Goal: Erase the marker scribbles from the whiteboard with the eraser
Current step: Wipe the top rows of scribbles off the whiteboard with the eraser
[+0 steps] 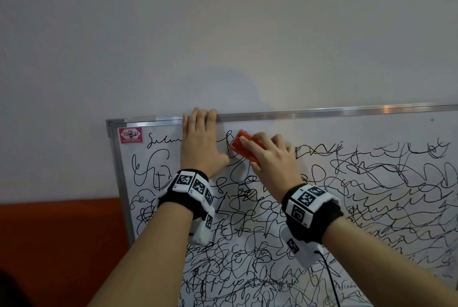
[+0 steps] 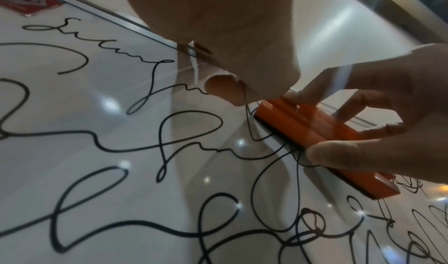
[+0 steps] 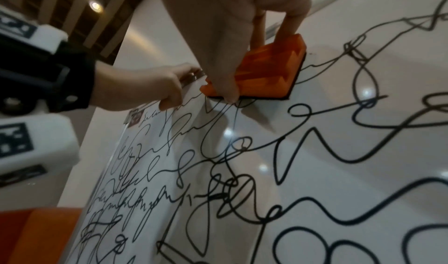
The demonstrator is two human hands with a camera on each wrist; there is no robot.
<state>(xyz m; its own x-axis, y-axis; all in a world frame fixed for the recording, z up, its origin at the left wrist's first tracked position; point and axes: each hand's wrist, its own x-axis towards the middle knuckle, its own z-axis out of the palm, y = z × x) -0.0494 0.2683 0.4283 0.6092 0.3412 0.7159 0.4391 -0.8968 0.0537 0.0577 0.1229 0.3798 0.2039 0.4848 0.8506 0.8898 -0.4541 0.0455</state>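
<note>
From the head view, the left hand lies flat and open near the whiteboard's top-left corner, likely steadying it. The left wrist view shows the right hand pinching the orange eraser against the scribbles. The right wrist view shows its pad flat on the board below the top edge.

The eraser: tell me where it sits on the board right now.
In the head view the orange eraser is pressed against the whiteboard near its top edge, gripped by the right hand, just right of the left hand lying flat on the board.
</note>
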